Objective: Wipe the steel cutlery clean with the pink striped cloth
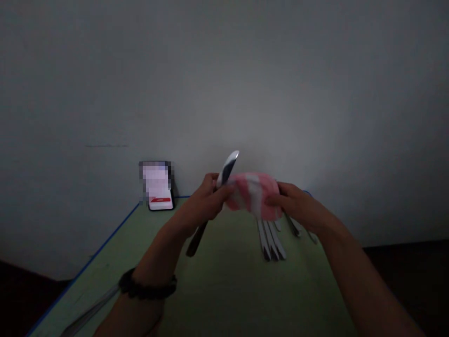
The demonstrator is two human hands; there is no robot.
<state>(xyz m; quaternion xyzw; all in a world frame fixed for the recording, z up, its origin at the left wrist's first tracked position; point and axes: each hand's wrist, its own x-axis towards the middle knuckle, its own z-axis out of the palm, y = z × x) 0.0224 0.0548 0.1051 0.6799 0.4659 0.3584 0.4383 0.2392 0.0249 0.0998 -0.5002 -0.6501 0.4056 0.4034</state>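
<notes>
My left hand [206, 201] is closed around a table knife [229, 166], its shiny blade tilted up and its handle emerging below the hand. The left thumb also presses on one end of a pink-and-white cloth [254, 194]. At the cloth's other end, my right hand [289, 201] pinches it between thumb and fingers. The cloth is stretched between both hands, above the table. Below it several knives [270, 241] lie side by side, their far ends hidden by the cloth. More cutlery [293, 227] lies partly behind my right hand and wrist.
The green table [217, 290] has a blue edge and stands against a grey wall [224, 84]. A phone [159, 185] with a lit screen leans at the back left. Long metal cutlery [91, 311] lies at the front left, partly covered by my left forearm.
</notes>
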